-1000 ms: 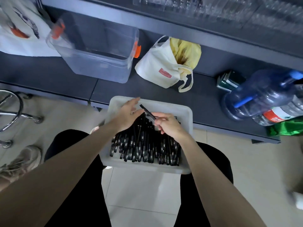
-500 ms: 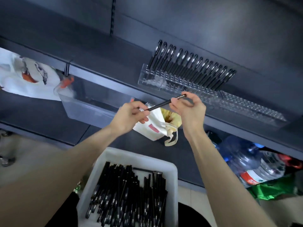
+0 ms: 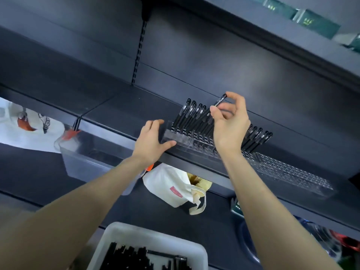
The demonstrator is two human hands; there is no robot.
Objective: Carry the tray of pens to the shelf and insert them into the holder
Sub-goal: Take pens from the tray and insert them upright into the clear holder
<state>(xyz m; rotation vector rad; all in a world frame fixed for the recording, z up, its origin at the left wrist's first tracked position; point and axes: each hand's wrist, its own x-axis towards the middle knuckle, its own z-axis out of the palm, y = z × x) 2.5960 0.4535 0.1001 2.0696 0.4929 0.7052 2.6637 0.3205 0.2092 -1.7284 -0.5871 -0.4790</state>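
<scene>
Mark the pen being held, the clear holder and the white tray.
held pen (image 3: pixel 220 102): head view, printed barrel.
clear holder (image 3: pixel 185 142): head view, left front wall.
white tray (image 3: pixel 155 235): head view, far rim.

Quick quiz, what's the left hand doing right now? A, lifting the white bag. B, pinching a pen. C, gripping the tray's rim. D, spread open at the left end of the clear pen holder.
D: the left hand is open with its fingers spread at the left end of the clear holder; it is the right hand that pinches the pen.
</scene>
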